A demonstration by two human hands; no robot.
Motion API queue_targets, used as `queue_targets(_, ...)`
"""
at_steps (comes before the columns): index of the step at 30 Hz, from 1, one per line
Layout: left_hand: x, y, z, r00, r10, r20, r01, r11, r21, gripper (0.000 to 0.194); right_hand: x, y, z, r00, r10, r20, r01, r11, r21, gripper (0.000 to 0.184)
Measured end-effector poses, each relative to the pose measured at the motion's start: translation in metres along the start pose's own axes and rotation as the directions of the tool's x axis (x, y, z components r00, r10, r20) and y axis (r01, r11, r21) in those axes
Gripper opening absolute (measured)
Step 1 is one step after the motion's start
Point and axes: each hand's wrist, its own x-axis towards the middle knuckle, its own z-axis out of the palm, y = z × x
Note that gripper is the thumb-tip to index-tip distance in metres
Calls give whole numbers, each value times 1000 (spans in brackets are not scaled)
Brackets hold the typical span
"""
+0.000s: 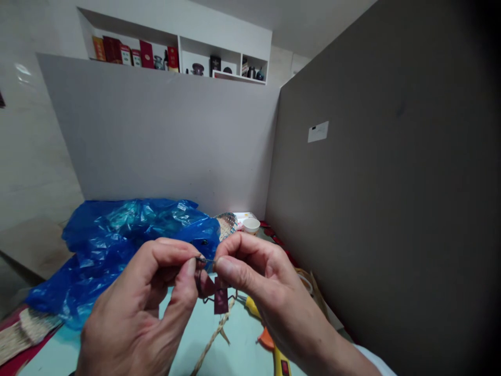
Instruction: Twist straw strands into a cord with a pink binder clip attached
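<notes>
My left hand (144,303) pinches a thin dark cord (209,260) between thumb and forefinger. At the other end of that short stretch my right hand (270,282) pinches it too, the fingertips a small gap apart. Below the fingers hangs a maroon tag (221,296) with pale marks, and a dark bent wire or cord shows on both sides of it. How the tag is joined to the cord I cannot tell. Under the hands a braided straw cord (211,342) lies on the pale green table top (242,355).
Left and behind lies a crumpled blue plastic bag (129,230). A woven basket (227,225) and white bowl (251,225) stand at the back. Beneath my right hand is a yellow tool (281,361) with an orange part (266,339). Grey panels (176,136) enclose the table.
</notes>
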Motion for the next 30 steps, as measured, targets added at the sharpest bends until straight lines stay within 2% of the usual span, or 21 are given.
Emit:
queue_targets(5, 1, 0, -2, 999, -10, 42, 8, 999, 40, 9, -2, 0, 1, 1000, -13, -5, 13, 999, -30, 18)
queue_targets(10, 1, 2, -1, 999, 12, 31, -16, 992, 126, 9, -2, 1, 2, 999, -43, -23, 41, 994, -101, 18)
queue_targets(13, 1, 2, 0, 999, 42, 13, -43, 992, 123, 7, -2, 2, 2, 998, -54, -27, 51, 990, -129, 18)
queue_targets(19, 2, 1, -1, 998, -22, 62, 23, 1000, -13, 7, -3, 1, 1, 999, -51, -8, 51, 998, -41, 20)
queue_targets(24, 1, 3, -4, 996, -40, 82, 41, 999, -3, 10, -4, 0, 1, 998, -62, -8, 63, 998, 24, 19)
queue_targets(30, 0, 8, -2, 996, -78, 36, 78, 997, -13, 10, -4, 3, 1, 997, -69, -25, 71, 996, 63, 20)
